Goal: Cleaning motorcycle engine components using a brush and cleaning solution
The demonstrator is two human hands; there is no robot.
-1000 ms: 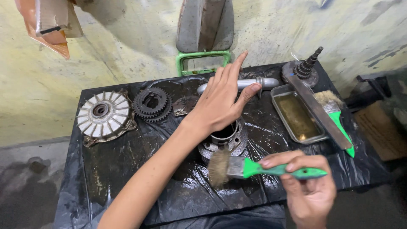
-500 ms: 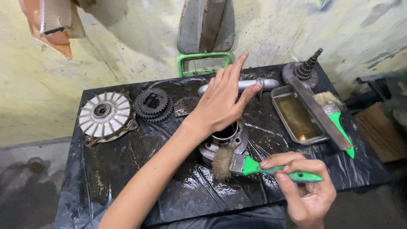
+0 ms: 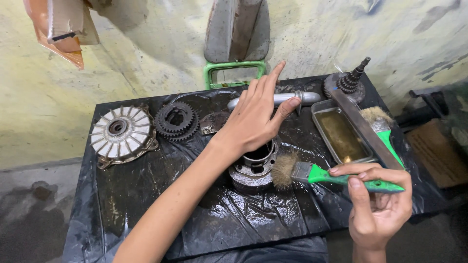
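The right hand (image 3: 378, 207) is clamped on a green-handled brush (image 3: 336, 176), lying level, bristles toward the metal cylinder part (image 3: 253, 168) and touching it. The left hand (image 3: 256, 117) rests on that part, fingers spread (gripping nothing). Right of it, a metal tray (image 3: 324, 114) holds murky liquid.

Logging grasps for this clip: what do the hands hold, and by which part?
Right hand grips the green-handled brush by its handle end. Left hand rests atop the round metal part, gripping nothing.
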